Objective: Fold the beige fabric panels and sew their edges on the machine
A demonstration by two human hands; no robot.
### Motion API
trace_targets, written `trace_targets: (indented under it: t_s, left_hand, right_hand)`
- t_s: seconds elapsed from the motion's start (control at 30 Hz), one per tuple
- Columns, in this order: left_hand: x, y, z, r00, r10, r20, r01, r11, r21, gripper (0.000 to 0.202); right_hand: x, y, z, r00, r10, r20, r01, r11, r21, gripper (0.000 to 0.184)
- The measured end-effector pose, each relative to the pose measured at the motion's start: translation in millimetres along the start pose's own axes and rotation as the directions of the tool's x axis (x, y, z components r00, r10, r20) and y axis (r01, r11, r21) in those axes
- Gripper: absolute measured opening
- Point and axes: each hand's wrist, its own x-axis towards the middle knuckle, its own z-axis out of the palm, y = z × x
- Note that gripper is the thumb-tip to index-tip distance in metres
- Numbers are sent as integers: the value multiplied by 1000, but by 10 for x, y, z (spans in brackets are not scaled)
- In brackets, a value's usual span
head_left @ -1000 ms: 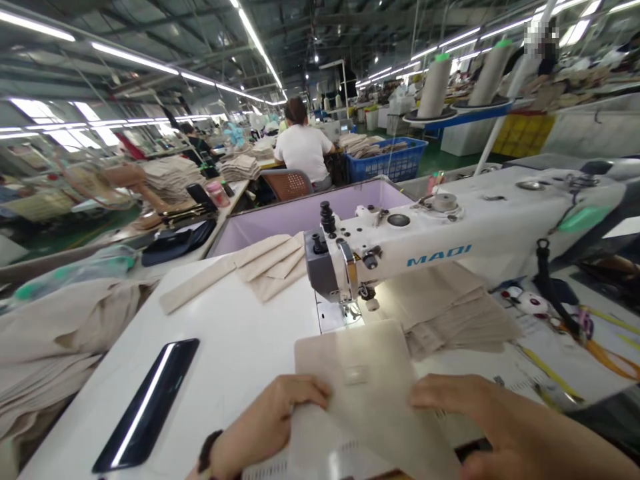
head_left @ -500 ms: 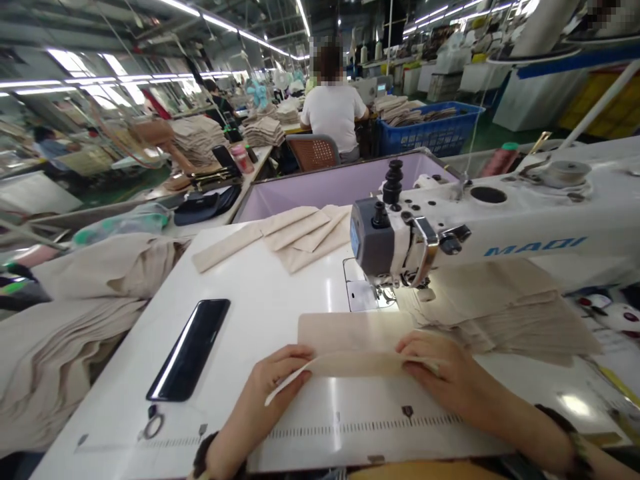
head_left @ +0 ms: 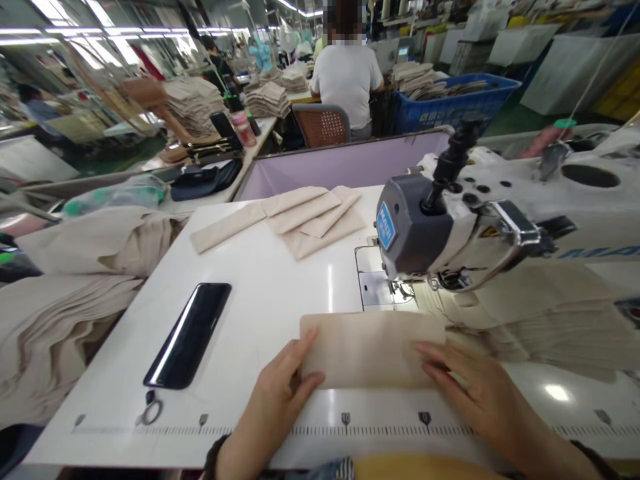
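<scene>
A folded beige fabric piece (head_left: 370, 352) lies flat on the white sewing table in front of the needle area. My left hand (head_left: 285, 390) grips its left edge, the fingers along the side and the thumb at the lower corner. At the right edge, my right hand (head_left: 467, 390) pinches the fabric between thumb and fingers; this hand is slightly blurred. Just beyond the fabric stands the sewing machine head (head_left: 417, 227), with its presser foot (head_left: 403, 291) over the metal plate.
Several beige strips (head_left: 315, 217) lie at the table's back. A phone (head_left: 190, 333) with a ring strap is on the left. Fabric stacks (head_left: 55, 347) stand beyond the left edge, and more layers (head_left: 565, 333) lie under the machine arm. A person (head_left: 345, 83) sits ahead, facing away.
The raised front flap of the fabric now lies flat, folded over. My right hand has shifted slightly right. The view has tilted down and come closer to the machine head.
</scene>
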Motion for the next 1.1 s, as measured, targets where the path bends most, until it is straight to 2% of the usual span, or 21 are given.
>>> trace_targets:
  t_s: [0.07, 0.13, 0.43, 0.6, 1.1]
  left_hand:
    - [-23, 12, -22, 999, 47, 11, -47, 998, 39, 32]
    - [-33, 31, -34, 998, 53, -19, -52, 996, 73, 26]
    - [-3, 64, 20, 990, 28, -137, -10, 991, 130, 28]
    - [-23, 75, 38, 992, -41, -119, 56, 991, 124, 29]
    - [16, 182, 13, 984, -164, -65, 165, 986, 15, 26]
  right_hand:
    - [-3, -20, -7, 1000, 15, 4, -15, 1000, 13, 22]
    - [-9, -35, -5, 1000, 28, 2, -28, 999, 24, 21]
    - [32, 14, 67, 1000, 1, -31, -4, 995, -101, 23]
    - [63, 41, 87, 999, 27, 36, -22, 991, -135, 26]
    - [79, 131, 123, 997, -83, -13, 76, 962, -261, 27]
